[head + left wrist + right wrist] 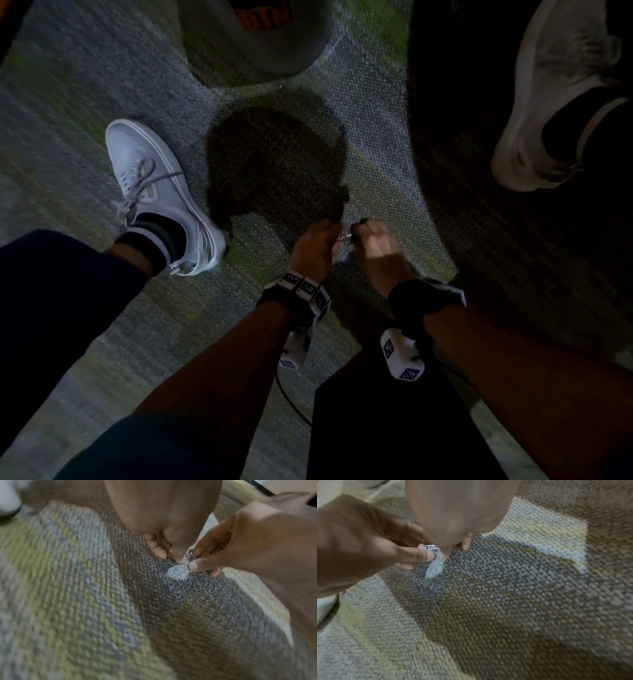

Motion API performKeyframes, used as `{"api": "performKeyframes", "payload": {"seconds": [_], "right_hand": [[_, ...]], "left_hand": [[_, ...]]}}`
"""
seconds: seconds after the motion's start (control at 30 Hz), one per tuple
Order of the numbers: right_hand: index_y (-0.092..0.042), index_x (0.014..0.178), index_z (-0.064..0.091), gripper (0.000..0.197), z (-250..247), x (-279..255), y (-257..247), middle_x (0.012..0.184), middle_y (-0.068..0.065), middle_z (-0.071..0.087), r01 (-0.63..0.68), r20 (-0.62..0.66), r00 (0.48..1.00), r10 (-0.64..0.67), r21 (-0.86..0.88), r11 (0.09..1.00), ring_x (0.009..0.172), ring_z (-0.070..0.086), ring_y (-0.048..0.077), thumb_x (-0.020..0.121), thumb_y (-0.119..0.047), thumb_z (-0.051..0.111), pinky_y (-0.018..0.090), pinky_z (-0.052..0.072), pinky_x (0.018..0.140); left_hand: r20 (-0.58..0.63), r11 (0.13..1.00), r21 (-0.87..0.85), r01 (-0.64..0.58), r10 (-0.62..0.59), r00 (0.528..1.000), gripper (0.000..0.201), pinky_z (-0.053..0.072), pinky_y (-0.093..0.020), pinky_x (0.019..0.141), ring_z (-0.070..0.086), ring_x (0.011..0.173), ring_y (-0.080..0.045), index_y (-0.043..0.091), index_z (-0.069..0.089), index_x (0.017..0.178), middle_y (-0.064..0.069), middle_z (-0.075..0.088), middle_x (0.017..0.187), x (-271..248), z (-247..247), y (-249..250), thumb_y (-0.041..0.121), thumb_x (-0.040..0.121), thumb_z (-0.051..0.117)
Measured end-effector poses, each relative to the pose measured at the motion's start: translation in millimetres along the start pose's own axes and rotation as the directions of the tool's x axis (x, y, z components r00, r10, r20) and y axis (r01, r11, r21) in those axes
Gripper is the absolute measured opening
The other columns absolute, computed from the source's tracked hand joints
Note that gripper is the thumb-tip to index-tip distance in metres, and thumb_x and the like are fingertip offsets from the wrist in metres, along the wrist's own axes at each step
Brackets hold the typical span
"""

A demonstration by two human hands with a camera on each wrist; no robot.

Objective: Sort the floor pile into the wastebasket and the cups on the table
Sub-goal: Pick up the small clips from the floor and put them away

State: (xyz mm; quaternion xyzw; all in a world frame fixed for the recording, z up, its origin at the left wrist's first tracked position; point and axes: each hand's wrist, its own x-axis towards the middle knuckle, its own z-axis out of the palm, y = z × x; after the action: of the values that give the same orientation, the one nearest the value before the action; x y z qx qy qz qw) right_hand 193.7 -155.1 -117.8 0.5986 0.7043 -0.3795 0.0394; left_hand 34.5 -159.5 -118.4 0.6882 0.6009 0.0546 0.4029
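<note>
Small shiny metal clip (431, 547) (silvery, partly hidden) pinched between left hand (313, 247) and right hand (375, 244), fingertips of both curled on it, just above carpet (373, 113); gray wastebasket (274, 41) well beyond

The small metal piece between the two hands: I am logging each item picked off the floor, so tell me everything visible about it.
The small metal piece is tiny, silvery and shiny, with a boxy, squared end in the right wrist view; blur hides finer detail, so its kind is unclear. It sits low over the grey-green carpet, between the fingertips of both hands. The left hand pinches it with thumb and fingers, and the right hand meets it from the other side. In the head view only a thin glint shows.
</note>
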Motion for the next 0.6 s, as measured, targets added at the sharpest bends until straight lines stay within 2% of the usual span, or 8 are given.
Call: {"api": "performKeyframes", "payload": {"seconds": [0.07,0.13,0.23,0.37,0.4,0.47,0.5,0.6], "right_hand": [[0.000,0.095,0.066,0.015,2.4,3.1,2.4,0.096,0.019,0.062,0.021,-0.017,1.000,-0.021,0.022,1.000,0.096,0.058,0.041,0.081,0.003,0.062,0.043,0.050,0.072],[0.001,0.094,0.067,0.016,0.7,5.5,3.6,0.094,0.020,0.063,0.043,-0.012,0.999,-0.043,0.028,0.999,0.094,0.059,0.042,0.079,0.003,0.062,0.042,0.051,0.072],[0.000,0.092,0.069,0.014,-2.1,8.4,5.3,0.094,0.019,0.063,0.100,0.013,0.995,-0.100,-0.002,0.995,0.092,0.058,0.042,0.082,-0.003,0.060,0.043,0.054,0.071],[0.001,0.105,0.064,0.018,-5.7,10.4,1.8,0.107,0.020,0.058,0.097,0.085,0.992,-0.091,-0.069,0.993,0.104,0.051,0.041,0.092,-0.005,0.053,0.046,0.047,0.081],[0.002,0.107,0.062,0.019,-6.0,10.0,0.6,0.110,0.021,0.056,0.092,0.094,0.992,-0.086,-0.069,0.993,0.105,0.049,0.041,0.094,-0.004,0.051,0.046,0.043,0.083],[0.003,0.105,0.059,0.016,-9.5,8.0,-0.2,0.110,0.023,0.053,0.089,0.105,0.991,-0.085,-0.036,0.995,0.105,0.047,0.040,0.093,-0.003,0.050,0.046,0.039,0.083],[0.003,0.102,0.059,0.014,-14.3,6.6,-0.1,0.108,0.024,0.053,0.080,0.098,0.992,-0.080,-0.001,0.997,0.104,0.047,0.040,0.092,-0.003,0.051,0.046,0.039,0.083],[0.000,0.089,0.060,0.008,-31.2,4.8,11.2,0.096,0.022,0.058,-0.010,-0.005,1.000,0.011,0.141,0.990,0.096,0.052,0.038,0.085,0.001,0.054,0.042,0.042,0.082]], "left_hand": [[0.011,0.996,0.015,-0.088,0.088,0.996,0.044,0.054,-0.046,0.074,0.062,0.094,-0.043,0.000,0.067,0.110,-0.024,0.064,0.105,0.5,-6.2,2.8,0.029,0.088,0.043],[0.024,0.981,0.076,-0.180,0.179,0.984,0.038,0.056,-0.042,0.073,0.066,0.091,-0.045,-0.001,0.070,0.101,-0.025,0.067,0.102,2.7,-10.6,3.8,0.022,0.083,0.045],[0.066,0.952,0.184,-0.245,0.237,0.969,0.033,0.059,-0.051,0.070,0.067,0.093,-0.047,-0.002,0.070,0.091,-0.025,0.068,0.102,10.9,-12.7,-2.9,0.016,0.078,0.045],[0.166,0.924,0.258,-0.284,0.247,0.955,0.011,0.057,-0.041,0.070,0.063,0.091,-0.041,0.001,0.068,0.085,-0.021,0.067,0.099,14.5,-18.0,-0.2,0.007,0.078,0.061],[0.180,0.911,0.292,-0.290,0.245,0.953,0.012,0.058,-0.039,0.067,0.062,0.091,-0.039,0.001,0.069,0.085,-0.020,0.068,0.097,16.2,-17.1,0.7,0.006,0.077,0.062],[0.203,0.889,0.364,-0.278,0.215,0.955,0.024,0.060,-0.039,0.061,0.065,0.091,-0.038,-0.001,0.070,0.086,-0.019,0.069,0.095,18.0,-14.9,2.1,0.008,0.074,0.051],[0.201,0.891,0.368,-0.265,0.202,0.959,0.031,0.060,-0.041,0.063,0.067,0.090,-0.040,-0.002,0.069,0.088,-0.021,0.069,0.096,18.5,-12.2,-0.1,0.010,0.074,0.044],[0.193,0.943,0.301,-0.143,0.087,0.977,0.044,0.056,-0.048,0.079,0.062,0.099,-0.043,-0.004,0.065,0.102,-0.024,0.064,0.102,22.8,-13.2,-7.9,0.018,0.080,0.034]]}}
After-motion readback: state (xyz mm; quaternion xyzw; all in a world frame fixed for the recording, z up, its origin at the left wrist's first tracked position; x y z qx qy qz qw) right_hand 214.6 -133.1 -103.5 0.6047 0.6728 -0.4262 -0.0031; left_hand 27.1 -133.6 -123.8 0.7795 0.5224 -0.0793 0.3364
